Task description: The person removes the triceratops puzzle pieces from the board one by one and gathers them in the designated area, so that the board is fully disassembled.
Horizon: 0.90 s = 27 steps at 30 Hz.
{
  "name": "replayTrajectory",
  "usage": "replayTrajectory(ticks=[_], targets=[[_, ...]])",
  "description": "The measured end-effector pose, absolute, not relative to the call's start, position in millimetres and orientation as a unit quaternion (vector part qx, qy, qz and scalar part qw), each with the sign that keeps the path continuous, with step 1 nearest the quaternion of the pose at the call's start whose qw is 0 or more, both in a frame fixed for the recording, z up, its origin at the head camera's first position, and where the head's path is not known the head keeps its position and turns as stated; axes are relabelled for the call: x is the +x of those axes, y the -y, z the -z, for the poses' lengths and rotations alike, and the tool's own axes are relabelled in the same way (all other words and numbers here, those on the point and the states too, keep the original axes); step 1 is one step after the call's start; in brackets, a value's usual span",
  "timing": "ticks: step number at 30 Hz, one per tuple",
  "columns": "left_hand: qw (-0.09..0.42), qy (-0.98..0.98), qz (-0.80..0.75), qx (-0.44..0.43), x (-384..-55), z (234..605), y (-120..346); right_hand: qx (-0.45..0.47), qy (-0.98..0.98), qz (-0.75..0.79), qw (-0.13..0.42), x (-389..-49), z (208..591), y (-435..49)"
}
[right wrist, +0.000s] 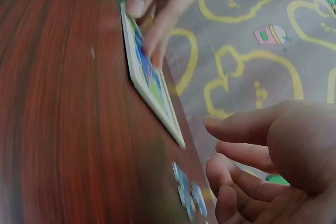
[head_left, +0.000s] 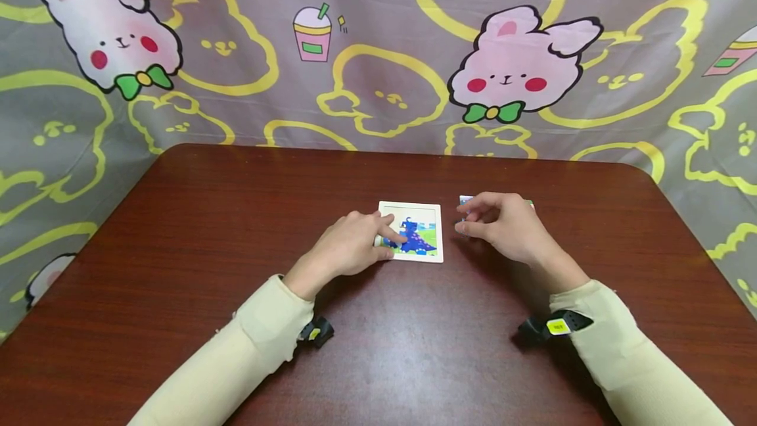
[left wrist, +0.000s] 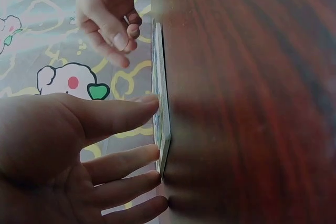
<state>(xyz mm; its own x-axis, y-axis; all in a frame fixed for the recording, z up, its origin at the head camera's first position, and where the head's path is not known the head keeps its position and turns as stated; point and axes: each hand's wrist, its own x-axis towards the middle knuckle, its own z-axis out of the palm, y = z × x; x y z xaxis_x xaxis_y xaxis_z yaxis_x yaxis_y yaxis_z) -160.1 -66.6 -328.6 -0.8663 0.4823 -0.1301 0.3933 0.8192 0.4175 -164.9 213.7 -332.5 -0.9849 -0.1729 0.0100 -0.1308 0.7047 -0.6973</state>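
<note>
A square jigsaw puzzle (head_left: pixel 422 235) in a white frame lies flat on the table, showing a blue dinosaur on green ground. From the left side, my left hand (head_left: pixel 351 242) rests its fairly straight fingers on the picture, the thumb at the near edge. Right of the frame, my right hand (head_left: pixel 511 225) hovers above loose puzzle pieces (right wrist: pixel 184 190), its fingers bent loosely and apart from the thumb. Nothing shows between those fingers in the right wrist view. In the head view the hand covers most of the pieces, leaving a bit of them showing past the fingertips.
The dark reddish-brown wooden table (head_left: pixel 378 334) has rounded far corners. Behind it hangs a grey curtain (head_left: pixel 378 31) printed with rabbits and yellow outlines. Both forearms wear cream sleeves, with a black strap (head_left: pixel 316 332) at the left wrist and another strap (head_left: pixel 535 329) at the right.
</note>
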Motion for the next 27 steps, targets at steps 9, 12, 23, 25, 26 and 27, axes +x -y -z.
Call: replayTrajectory(ticks=[9, 12, 23, 25, 26, 27], targets=[[0.099, -0.949, -0.217, 0.205, -162, 327, 61, -0.129, -0.919, 0.367, 0.061, -178, 336, -176], [0.09, -0.954, -0.215, 0.187, -162, 325, 58, -0.135, -0.923, 0.354, 0.07, -183, 338, -166], [0.077, -0.963, -0.194, 0.172, -164, 326, 54, -0.128, -0.935, 0.316, 0.103, -186, 344, -150], [0.075, -0.963, -0.192, 0.171, -164, 326, 54, -0.128, -0.934, 0.316, 0.104, -186, 345, -149], [0.076, -0.963, -0.193, 0.17, -164, 326, 54, -0.128, -0.934, 0.316, 0.105, -186, 345, -149], [0.076, -0.963, -0.193, 0.17, -165, 327, 54, -0.128, -0.934, 0.316, 0.106, -186, 345, -148]])
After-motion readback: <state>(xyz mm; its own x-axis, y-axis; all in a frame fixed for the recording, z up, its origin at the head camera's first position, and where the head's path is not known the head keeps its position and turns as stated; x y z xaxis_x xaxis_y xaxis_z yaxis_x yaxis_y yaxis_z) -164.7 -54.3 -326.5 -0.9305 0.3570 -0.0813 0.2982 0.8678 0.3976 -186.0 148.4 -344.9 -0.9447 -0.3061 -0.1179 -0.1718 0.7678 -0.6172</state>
